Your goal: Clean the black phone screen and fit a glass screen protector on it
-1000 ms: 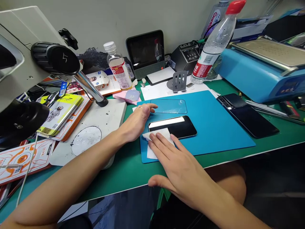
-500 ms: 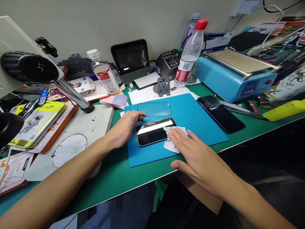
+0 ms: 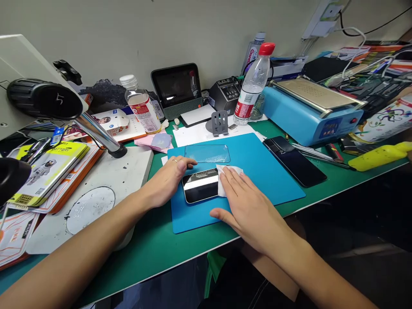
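A smartphone [image 3: 201,187] lies face up on a blue mat [image 3: 193,216], light reflecting across its dark screen. My left hand [image 3: 167,178], with a ring on one finger, is closed about its left end; the fingertips are partly hidden. The fingers of my right hand [image 3: 247,201] press a white wipe [image 3: 222,182] flat onto the phone's right part, the thumb sticking out to the side. Behind the phone lies a clear glass sheet [image 3: 206,153] with whitish crack-like marks at its right end.
A second dark phone [image 3: 294,161] lies across the mat's right edge. Beyond it are tweezers, a yellow bottle [image 3: 380,156] and a blue heating-plate machine [image 3: 309,111]. Drink bottles [image 3: 246,103] and a grey phone stand [image 3: 220,122] are behind. A lamp-like stand [image 3: 99,133] is left.
My right hand has slid left with the wipe, which now covers more of the phone's right part. The view has tilted slightly. My left hand stays by the phone's left end.
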Tool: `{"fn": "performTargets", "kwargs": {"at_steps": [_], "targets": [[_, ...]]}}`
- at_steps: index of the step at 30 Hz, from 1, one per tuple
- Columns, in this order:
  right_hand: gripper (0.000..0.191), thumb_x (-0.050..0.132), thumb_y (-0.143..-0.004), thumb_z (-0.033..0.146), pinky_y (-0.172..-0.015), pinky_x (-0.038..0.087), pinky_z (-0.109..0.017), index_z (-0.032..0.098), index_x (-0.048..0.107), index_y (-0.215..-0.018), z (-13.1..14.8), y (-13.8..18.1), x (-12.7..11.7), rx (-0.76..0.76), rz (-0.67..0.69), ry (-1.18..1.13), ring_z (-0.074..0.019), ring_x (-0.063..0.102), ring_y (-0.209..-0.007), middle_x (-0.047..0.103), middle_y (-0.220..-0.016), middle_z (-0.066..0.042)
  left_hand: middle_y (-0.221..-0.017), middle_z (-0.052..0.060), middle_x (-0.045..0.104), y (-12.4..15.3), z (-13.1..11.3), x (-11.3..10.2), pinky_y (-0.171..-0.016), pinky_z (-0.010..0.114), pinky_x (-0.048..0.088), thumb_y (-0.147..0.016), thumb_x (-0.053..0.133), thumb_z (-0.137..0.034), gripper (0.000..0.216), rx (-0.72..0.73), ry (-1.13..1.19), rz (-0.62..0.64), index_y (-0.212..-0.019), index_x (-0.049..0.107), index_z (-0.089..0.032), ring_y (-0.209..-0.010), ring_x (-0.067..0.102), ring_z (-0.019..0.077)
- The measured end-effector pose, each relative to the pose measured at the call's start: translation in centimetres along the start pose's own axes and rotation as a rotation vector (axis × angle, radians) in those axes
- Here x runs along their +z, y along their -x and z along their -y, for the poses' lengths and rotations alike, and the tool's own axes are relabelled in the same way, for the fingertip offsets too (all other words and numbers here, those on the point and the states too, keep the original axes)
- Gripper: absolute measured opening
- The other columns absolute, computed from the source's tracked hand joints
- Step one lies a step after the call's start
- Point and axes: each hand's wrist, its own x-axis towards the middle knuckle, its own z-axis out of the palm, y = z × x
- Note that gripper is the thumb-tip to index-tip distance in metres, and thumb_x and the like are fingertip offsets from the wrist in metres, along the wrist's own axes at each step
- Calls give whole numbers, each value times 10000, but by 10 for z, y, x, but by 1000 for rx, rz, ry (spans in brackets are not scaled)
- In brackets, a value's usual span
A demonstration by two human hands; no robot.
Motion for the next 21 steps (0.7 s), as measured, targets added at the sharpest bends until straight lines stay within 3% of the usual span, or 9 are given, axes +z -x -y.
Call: {"fn": "performTargets", "kwargs": {"at_steps": [5, 9, 12, 15, 21], "targets": [[1023, 349, -1006, 751, -1226, 449, -625, -117, 491, -1529, 13, 10, 4, -36, -52, 56, -477, 463, -1516, 426, -1617, -375, -1284, 155, 696, -1, 0, 0, -1149, 583, 430, -961, -8, -861, 1037, 19, -10, -7, -1352, 676, -186, -1255, 598, 358], [1036, 298, -1018, 757, -1245, 417, -623, -115, 446, -1559, 8, -13, 1, -12, 27, 14, -465, 419, -1546, 411, -1637, -362, -1258, 156, 697, 0, 0, 0, -1147, 574, 428, -958, -21, -860, 1050, 14, -21, -12, -1359, 670, -178, -1232, 605, 352], [1167, 385, -941, 852, -1280, 356, -615, -122, 391, -1584, 11, -29, 1, -19, 71, -42, -476, 361, -1570, 372, -1656, -368, -1273, 157, 703, -1, -2, 0, -1158, 561, 422, -948, -48, -863, 1074, 7, -29, -6, -1365, 660, -172, -1243, 602, 346], [1271, 469, -859, 912, -1301, 313, -606, -121, 372, -1593, 26, -36, 4, -142, 87, -120, -480, 290, -1593, 319, -1679, -360, -1289, 155, 708, -2, -4, -2, -1171, 547, 416, -926, -95, -867, 1119, -1, -40, 5, -1368, 654, -163, -1251, 594, 338], [1209, 548, -872, 854, -1297, 328, -596, -111, 394, -1585, 46, -32, 9, -355, 50, -185, -453, 294, -1598, 316, -1677, -355, -1314, 164, 689, -2, -6, -4, -1154, 541, 427, -905, -95, -892, 1153, -24, -32, 9, -1363, 660, -151, -1240, 590, 339]]}}
